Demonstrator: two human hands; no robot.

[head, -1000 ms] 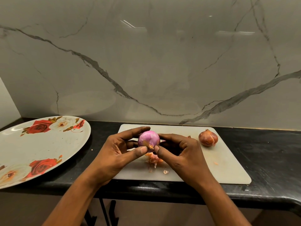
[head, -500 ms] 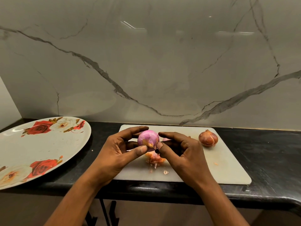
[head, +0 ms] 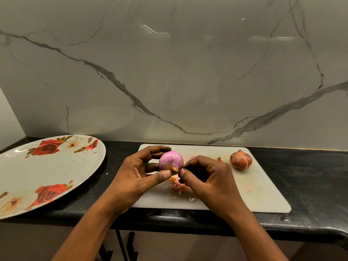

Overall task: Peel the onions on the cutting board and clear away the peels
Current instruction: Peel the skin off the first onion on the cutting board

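Note:
My left hand [head: 140, 175] holds a mostly peeled purple onion [head: 170, 160] between thumb and fingers, just above the white cutting board [head: 263, 189]. My right hand [head: 209, 178] pinches a bit of brown skin at the onion's root end. A brown unpeeled onion [head: 241, 159] lies at the board's back right. Orange peels [head: 178, 184] are heaped on the board under my hands. Another pinkish onion [head: 192, 157] peeks out behind my right hand, mostly hidden.
A large oval plate with red roses [head: 47, 172] lies on the black counter [head: 310, 185] to the left of the board. A marble wall stands right behind. The counter's front edge runs just below the board. Small peel scraps [head: 249, 188] dot the board.
My right thumb and forefinger have closed on the skin at the onion's root end. The onion has turned slightly in my left hand. The brown onion has not moved.

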